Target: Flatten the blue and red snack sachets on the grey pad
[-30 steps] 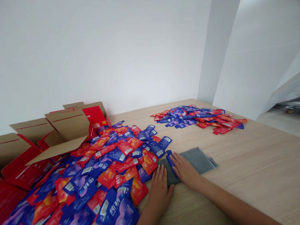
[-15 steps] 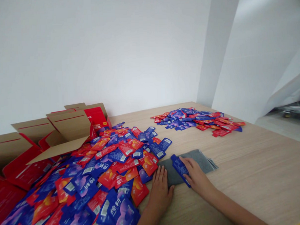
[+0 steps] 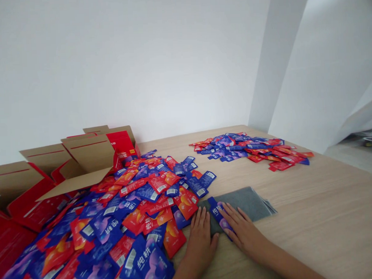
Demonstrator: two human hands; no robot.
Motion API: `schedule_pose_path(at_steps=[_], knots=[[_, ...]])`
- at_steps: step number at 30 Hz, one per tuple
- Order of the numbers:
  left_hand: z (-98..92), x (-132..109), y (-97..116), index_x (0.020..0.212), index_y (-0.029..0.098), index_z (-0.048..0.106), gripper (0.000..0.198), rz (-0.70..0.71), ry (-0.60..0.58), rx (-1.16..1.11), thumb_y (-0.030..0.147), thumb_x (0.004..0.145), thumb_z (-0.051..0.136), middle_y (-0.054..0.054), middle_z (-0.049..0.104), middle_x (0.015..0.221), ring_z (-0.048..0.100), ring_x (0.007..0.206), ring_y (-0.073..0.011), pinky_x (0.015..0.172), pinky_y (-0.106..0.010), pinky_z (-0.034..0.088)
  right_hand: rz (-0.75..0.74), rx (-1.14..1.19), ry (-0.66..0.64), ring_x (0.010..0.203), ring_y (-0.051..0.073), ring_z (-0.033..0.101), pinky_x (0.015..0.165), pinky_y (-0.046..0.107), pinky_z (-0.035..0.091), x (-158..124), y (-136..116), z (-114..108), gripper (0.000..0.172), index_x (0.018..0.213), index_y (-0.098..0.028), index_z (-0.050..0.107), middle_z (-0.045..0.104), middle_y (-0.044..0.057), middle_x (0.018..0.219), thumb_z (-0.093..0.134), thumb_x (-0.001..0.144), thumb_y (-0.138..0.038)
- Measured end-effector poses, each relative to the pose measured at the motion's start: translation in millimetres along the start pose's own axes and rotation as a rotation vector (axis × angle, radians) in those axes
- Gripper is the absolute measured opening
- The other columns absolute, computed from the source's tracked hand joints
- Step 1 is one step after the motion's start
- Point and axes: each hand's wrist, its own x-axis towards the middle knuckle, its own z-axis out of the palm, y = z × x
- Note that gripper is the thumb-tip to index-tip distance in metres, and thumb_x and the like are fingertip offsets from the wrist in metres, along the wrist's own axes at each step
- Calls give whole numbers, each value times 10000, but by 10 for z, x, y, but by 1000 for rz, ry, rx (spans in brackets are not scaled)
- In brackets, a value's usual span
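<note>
A folded grey cloth [image 3: 247, 200] lies on the table in front of me. My left hand [image 3: 201, 230] rests flat at the cloth's left end, fingers stretched out, beside the big heap of pouches. On the cloth lies a blue spouted pouch [image 3: 218, 213], its printed front with white characters and purple fruit facing up. My right hand [image 3: 239, 225] lies with extended fingers over the pouch's right part, pressing it against the cloth and hiding that side.
Red and blue pouches [image 3: 140, 214] form a large heap to the left. Open red cartons [image 3: 91, 155] with brown flaps stand behind it. A smaller pile of pouches [image 3: 250, 147] lies farther back on the wooden table [image 3: 325, 204], near the white wall [image 3: 171, 66].
The blue pouch showed its text side in my right hand; now its fruit-printed front faces up on the cloth. My right hand has flattened over it. My left hand stays almost in place.
</note>
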Motion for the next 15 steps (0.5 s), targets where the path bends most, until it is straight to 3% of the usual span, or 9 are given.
schedule_pose_path(at_steps=[4, 10, 15], knots=[[13, 3, -12, 1379, 77, 298, 612, 6, 8, 6, 279, 817, 431, -115, 212, 1470, 137, 1355, -248, 1092, -458, 183, 18, -106, 43, 1335, 223, 276, 1050, 442, 278, 144, 43, 137, 501, 1406, -211, 314, 314, 94, 1454, 325, 930, -367], [-5, 10, 2, 1377, 70, 301, 601, 13, -1, 41, 281, 826, 418, -121, 218, 1467, 145, 1354, -245, 1091, -452, 179, 103, -154, 53, 1297, 248, 347, 1006, 400, 354, 452, 113, 107, 489, 1351, -121, 408, 366, 150, 1424, 380, 904, -319], [-1, 10, 0, 1372, 54, 310, 598, 17, -3, 44, 292, 836, 423, -128, 209, 1470, 140, 1355, -245, 1095, -439, 172, 47, -131, 106, 1273, 256, 384, 994, 403, 386, 322, 125, 174, 479, 1333, -85, 422, 373, 180, 1413, 397, 882, -244]])
